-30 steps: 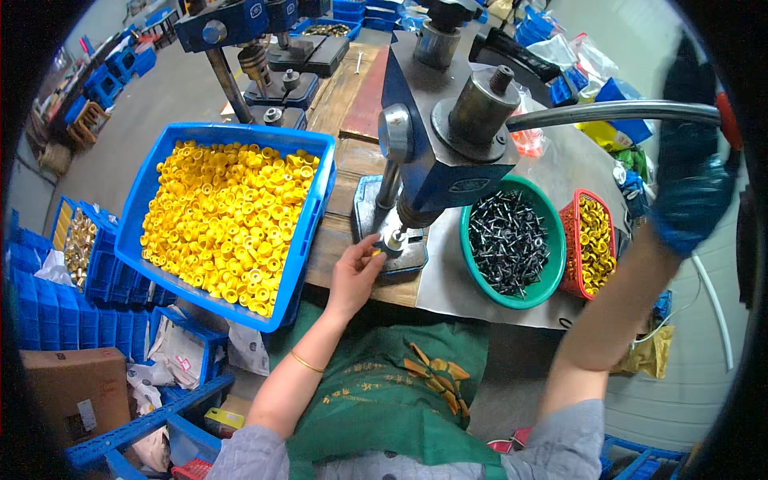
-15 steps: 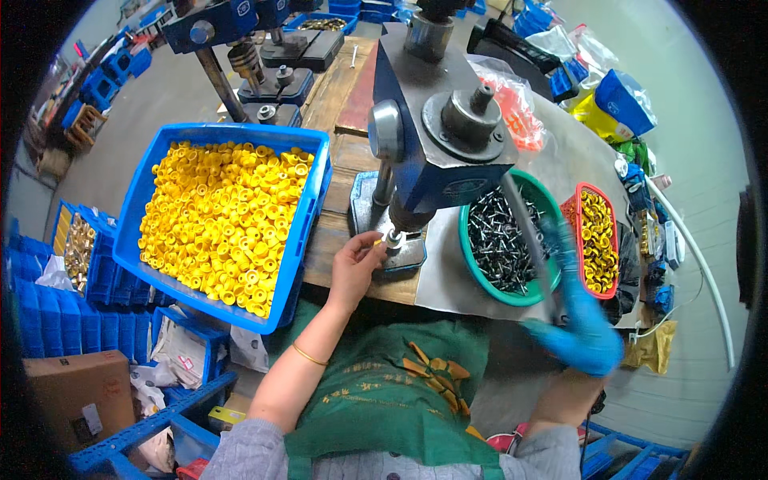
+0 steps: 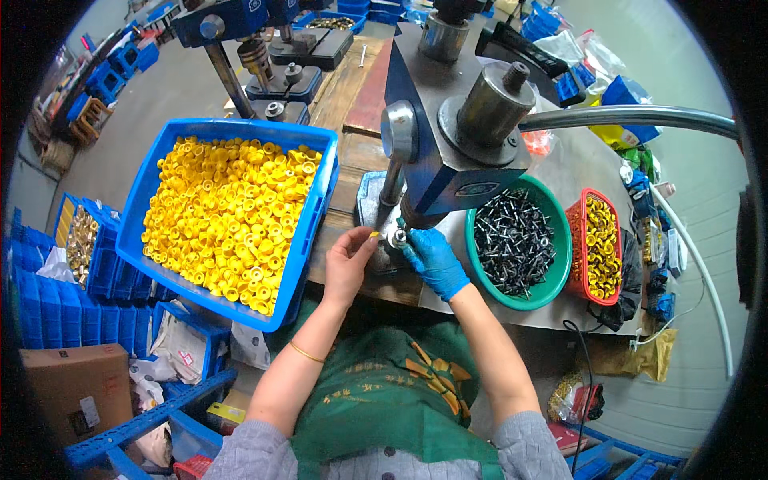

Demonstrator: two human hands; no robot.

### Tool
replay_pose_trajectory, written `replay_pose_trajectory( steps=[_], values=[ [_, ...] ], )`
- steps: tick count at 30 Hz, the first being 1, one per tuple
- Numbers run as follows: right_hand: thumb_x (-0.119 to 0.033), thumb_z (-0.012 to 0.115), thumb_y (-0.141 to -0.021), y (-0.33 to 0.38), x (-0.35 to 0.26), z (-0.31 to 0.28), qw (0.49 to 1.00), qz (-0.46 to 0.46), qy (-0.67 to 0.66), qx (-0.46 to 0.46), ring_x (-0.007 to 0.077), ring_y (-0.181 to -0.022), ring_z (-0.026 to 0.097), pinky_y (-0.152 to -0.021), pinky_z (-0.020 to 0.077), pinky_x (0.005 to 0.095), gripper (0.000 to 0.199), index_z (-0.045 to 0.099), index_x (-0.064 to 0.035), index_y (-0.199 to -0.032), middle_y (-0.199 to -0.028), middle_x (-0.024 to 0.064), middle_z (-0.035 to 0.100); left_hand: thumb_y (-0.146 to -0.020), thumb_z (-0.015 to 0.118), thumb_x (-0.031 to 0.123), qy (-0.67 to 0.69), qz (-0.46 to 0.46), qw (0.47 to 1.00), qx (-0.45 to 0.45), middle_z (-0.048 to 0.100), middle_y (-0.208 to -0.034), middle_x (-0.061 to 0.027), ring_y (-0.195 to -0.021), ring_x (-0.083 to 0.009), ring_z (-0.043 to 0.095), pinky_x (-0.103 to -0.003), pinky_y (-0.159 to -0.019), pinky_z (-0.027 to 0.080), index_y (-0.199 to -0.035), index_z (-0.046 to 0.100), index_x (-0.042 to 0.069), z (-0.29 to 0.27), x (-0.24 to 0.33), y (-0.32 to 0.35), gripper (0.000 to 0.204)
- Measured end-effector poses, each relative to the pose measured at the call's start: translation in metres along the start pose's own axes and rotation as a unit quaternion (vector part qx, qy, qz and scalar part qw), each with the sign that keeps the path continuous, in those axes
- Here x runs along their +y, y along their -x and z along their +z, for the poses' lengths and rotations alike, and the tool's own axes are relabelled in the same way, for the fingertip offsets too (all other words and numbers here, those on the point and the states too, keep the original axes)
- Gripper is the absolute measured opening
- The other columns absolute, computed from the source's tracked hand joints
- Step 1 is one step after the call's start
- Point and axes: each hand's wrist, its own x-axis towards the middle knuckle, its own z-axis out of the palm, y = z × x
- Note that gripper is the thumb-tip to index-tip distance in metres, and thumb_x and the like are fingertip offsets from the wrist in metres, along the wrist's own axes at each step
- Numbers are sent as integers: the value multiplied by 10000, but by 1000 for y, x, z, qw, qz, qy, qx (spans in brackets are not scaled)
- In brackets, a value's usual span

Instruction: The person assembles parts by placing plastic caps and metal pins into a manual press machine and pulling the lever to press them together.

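Observation:
My bare left hand (image 3: pixel 347 264) pinches a small yellow cap (image 3: pixel 373 234) at the base of the blue hand press (image 3: pixel 448 136). In a blue glove, my right hand (image 3: pixel 433 258) has its fingertips on a small metal part (image 3: pixel 396 238) under the press ram, right beside the cap. The press's long steel lever (image 3: pixel 632 118) sticks out to the right with no hand on it.
A blue crate (image 3: pixel 152 192) full of yellow caps sits to the left. A green bowl (image 3: pixel 556 280) of dark metal pins and a red basket (image 3: pixel 578 220) of yellow parts stand to the right. More presses are behind; blue bins and a cardboard box lie lower left.
My right hand came off the press lever, swung down past the green bowl and now rests on the metal part under the ram. The left hand stayed at the press base.

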Motion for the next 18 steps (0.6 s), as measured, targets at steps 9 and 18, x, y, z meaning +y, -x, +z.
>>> replay_pose_trajectory(
  steps=[9,18],
  values=[
    [-151,571,-785,6,12,-10,987,147,-60,8,386,-860,537,-713,447,419,393,436,36,-1103,-973,239,540,-730,654,66,-287,206,935,-4,623,-856,-39,-719,-148,543,-267,-655,442,-938,617,70,19,4,-5,212],
    [-252,694,-659,-17,3,-37,977,5,197,-82,349,-756,563,-609,447,412,401,551,13,-923,-855,227,575,-705,670,64,-357,289,888,2,568,-978,-103,-860,-247,549,-311,-740,452,-921,601,30,8,8,3,229]
  ],
)
